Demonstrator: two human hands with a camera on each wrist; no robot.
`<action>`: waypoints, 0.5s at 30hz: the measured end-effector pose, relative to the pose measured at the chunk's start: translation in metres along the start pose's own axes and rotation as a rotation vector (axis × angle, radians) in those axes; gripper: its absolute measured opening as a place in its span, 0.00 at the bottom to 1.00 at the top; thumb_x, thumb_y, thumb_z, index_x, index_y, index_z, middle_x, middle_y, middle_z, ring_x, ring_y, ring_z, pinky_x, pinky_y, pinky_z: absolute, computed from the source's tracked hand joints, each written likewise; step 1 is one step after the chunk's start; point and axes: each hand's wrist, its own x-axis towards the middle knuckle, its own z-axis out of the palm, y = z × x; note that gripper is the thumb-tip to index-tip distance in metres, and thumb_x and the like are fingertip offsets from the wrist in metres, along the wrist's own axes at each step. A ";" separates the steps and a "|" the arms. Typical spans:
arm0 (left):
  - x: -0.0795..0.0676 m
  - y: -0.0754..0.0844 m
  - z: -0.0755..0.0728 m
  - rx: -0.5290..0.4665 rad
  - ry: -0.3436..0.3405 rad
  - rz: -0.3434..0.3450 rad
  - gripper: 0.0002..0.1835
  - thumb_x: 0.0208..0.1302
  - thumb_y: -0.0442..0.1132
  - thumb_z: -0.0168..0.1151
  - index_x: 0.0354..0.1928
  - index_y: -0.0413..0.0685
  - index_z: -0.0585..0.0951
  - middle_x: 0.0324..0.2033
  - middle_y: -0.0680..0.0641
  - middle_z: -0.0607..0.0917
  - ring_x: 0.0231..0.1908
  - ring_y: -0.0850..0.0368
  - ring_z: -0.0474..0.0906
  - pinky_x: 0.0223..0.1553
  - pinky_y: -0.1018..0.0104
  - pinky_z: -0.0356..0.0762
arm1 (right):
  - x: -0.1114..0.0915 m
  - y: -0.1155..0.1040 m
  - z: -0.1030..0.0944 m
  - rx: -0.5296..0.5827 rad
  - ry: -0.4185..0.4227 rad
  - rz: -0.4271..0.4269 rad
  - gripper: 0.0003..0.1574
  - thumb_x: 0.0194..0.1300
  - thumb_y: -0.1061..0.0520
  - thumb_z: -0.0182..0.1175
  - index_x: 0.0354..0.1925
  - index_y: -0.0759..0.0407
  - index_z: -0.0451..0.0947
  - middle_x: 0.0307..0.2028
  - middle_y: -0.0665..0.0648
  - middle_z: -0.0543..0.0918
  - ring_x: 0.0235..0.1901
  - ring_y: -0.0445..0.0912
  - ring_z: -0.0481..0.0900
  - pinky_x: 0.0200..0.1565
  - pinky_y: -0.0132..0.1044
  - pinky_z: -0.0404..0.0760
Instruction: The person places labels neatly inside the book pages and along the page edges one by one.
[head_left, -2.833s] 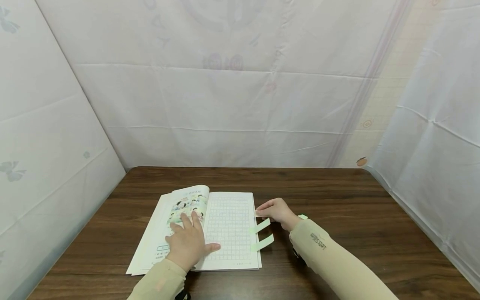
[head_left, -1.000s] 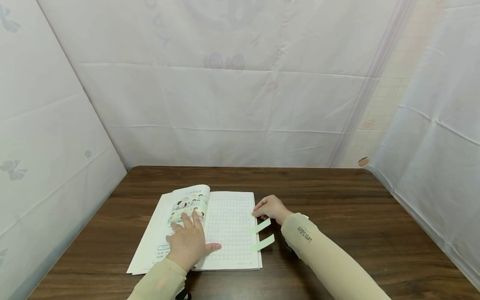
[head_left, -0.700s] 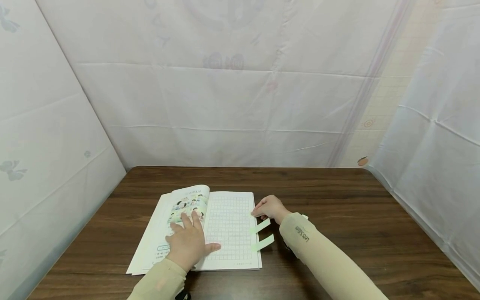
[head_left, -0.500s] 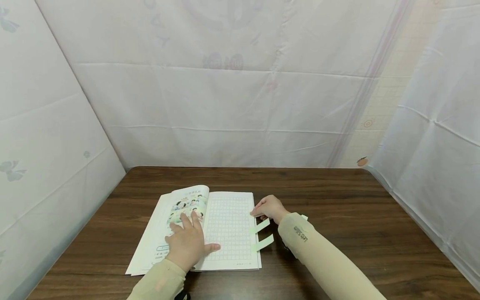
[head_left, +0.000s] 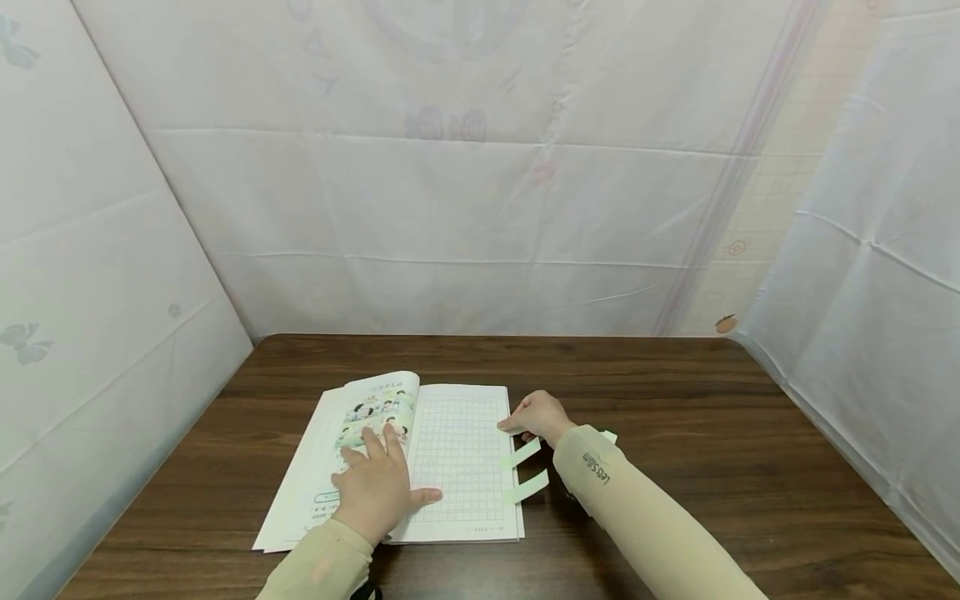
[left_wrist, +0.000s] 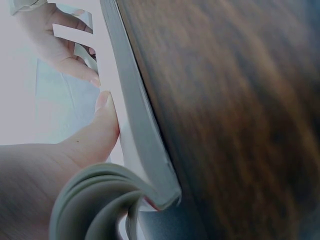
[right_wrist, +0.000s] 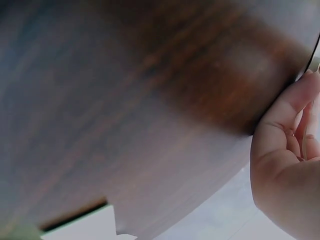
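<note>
An open workbook lies on the table, a grid page on the right and a cartoon page curling up on the left. My left hand rests spread across it near the spine, the thumb on the grid page. At the page's right edge my right hand pinches a pale sticky tab, which its fingers mostly hide in the head view. Fingertips overlap the paper there. Below, an upper green sticky tab and a lower green sticky tab stick out from the same edge.
A brown wooden table bears the book. Beside the right wrist shows a small pale green piece, mostly hidden by the sleeve. White patterned cloth stands behind the table and along both sides.
My right hand has moved a little left, bringing its fingertips from just off the page edge onto the grid page's margin. The left hand and the book have stayed in place.
</note>
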 end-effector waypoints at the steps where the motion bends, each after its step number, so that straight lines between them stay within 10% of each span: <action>1: 0.000 0.000 0.000 0.001 0.001 -0.001 0.65 0.43 0.76 0.66 0.66 0.22 0.65 0.60 0.17 0.69 0.51 0.14 0.71 0.35 0.29 0.79 | 0.000 0.000 0.000 -0.005 0.000 0.001 0.12 0.55 0.54 0.75 0.26 0.59 0.83 0.30 0.55 0.86 0.23 0.44 0.81 0.35 0.38 0.81; 15: 0.001 0.002 -0.001 -0.012 -0.021 -0.010 0.66 0.43 0.76 0.66 0.67 0.23 0.64 0.61 0.18 0.68 0.53 0.14 0.70 0.37 0.29 0.78 | -0.001 -0.001 -0.002 -0.021 -0.012 -0.008 0.12 0.56 0.54 0.74 0.27 0.59 0.83 0.33 0.55 0.87 0.24 0.45 0.81 0.36 0.39 0.81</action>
